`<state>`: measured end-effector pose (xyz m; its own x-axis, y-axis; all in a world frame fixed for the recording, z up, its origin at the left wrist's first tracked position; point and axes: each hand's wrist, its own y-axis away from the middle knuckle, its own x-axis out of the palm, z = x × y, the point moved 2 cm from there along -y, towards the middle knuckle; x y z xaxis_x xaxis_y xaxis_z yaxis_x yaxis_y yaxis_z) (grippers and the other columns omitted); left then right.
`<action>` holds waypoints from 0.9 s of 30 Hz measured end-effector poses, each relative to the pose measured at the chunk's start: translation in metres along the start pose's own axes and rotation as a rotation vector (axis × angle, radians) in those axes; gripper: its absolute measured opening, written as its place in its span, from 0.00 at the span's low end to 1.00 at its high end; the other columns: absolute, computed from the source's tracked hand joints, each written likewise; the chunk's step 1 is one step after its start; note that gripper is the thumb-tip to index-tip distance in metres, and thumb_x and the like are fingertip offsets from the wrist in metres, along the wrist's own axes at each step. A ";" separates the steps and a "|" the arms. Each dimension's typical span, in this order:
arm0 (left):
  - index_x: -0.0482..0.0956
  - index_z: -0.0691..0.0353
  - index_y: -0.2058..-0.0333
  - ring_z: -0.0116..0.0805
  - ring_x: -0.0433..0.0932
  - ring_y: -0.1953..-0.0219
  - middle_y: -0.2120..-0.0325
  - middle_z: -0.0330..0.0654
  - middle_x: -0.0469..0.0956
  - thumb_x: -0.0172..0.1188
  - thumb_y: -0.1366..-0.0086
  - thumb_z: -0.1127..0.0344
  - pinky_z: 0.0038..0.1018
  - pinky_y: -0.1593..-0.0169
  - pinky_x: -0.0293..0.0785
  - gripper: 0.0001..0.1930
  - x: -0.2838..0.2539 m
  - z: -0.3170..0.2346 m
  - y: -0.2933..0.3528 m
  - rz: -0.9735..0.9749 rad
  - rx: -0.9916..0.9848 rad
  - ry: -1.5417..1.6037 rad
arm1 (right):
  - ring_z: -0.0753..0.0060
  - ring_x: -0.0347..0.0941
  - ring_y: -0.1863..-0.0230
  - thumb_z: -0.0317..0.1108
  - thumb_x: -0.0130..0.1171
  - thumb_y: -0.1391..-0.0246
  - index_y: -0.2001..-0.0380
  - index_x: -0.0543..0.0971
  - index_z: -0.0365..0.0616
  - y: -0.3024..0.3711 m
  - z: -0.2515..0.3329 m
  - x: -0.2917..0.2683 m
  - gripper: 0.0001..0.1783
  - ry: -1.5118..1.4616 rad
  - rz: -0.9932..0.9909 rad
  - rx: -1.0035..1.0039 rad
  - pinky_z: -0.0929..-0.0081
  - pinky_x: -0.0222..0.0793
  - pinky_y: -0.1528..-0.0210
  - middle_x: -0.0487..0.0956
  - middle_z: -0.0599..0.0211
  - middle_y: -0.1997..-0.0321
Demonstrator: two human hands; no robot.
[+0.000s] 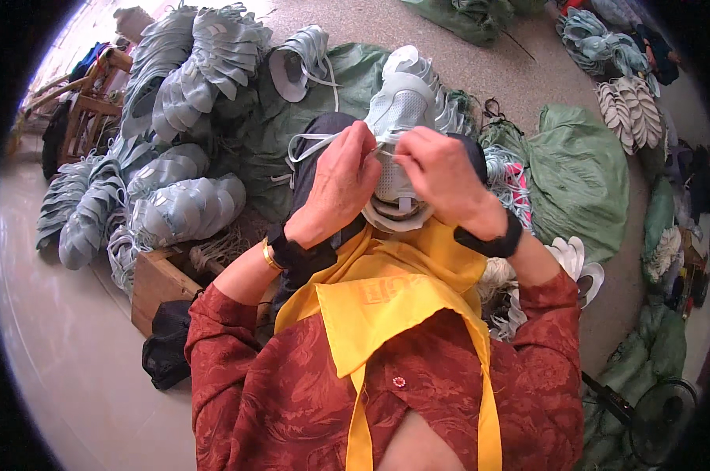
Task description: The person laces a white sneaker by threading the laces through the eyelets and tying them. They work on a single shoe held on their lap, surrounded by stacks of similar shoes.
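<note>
A pale grey-blue shoe upper (399, 106) with a perforated tongue lies over my lap, its round heel opening toward me. My left hand (341, 179) is closed at the left edge of the upper, pinching a pale shoelace (314, 140) that loops out to the left. Across the opening, my right hand (443, 174) is also closed, its thumb and fingers pinching the lace over the eyelets. Both hands stay close together above the tongue. My fingers hide part of the lacing. Each wrist wears a black band, and a yellow apron (402, 314) covers my front.
Stacks of nested shoe uppers (186, 208) rise at the left beside a wooden box (160, 286). Green sacks (578, 180) lie at the right and beyond my knees. A bundle of laces (505, 177) sits by my right knee. White shoe parts (629, 114) lie farther right.
</note>
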<state>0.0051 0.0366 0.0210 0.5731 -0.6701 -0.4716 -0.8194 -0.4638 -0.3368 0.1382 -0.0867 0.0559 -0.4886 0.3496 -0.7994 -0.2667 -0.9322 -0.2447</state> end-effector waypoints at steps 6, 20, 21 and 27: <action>0.71 0.66 0.64 0.40 0.73 0.73 0.73 0.46 0.72 0.60 0.41 0.79 0.34 0.67 0.71 0.09 -0.003 -0.015 -0.006 0.048 -0.020 -0.006 | 0.91 0.61 0.81 0.31 0.59 0.33 0.67 0.79 0.43 0.021 0.022 -0.108 0.07 -1.037 -0.005 0.383 0.86 0.53 0.80 0.69 0.83 0.79; 0.71 0.67 0.61 0.26 0.83 0.65 0.70 0.42 0.81 0.59 0.31 0.77 0.25 0.60 0.78 0.05 0.020 -0.026 -0.023 0.344 -0.126 0.460 | 0.88 0.68 0.72 0.37 0.51 0.27 0.60 0.75 0.42 0.007 0.010 -0.100 0.10 -1.012 -0.132 0.093 0.87 0.62 0.74 0.75 0.72 0.67; 0.71 0.67 0.61 0.26 0.82 0.65 0.69 0.41 0.81 0.59 0.30 0.77 0.24 0.60 0.78 0.04 0.016 -0.023 -0.020 0.330 -0.154 0.491 | 0.87 0.70 0.72 0.38 0.51 0.27 0.60 0.76 0.43 0.012 0.004 -0.102 0.10 -1.075 -0.123 0.146 0.86 0.65 0.72 0.76 0.72 0.66; 0.71 0.61 0.65 0.20 0.72 0.71 0.73 0.34 0.75 0.56 0.26 0.72 0.19 0.66 0.70 0.06 -0.031 -0.004 -0.005 0.164 -0.350 0.628 | 0.84 0.69 0.75 0.41 0.49 0.26 0.66 0.71 0.48 0.090 -0.057 -0.095 0.13 -1.056 -0.036 0.563 0.84 0.64 0.76 0.73 0.75 0.71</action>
<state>-0.0083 0.0568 0.0407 0.4168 -0.9038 0.0968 -0.9089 -0.4162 0.0272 0.2076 -0.2097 0.0789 -0.8437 0.5248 0.1129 -0.4922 -0.8403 0.2274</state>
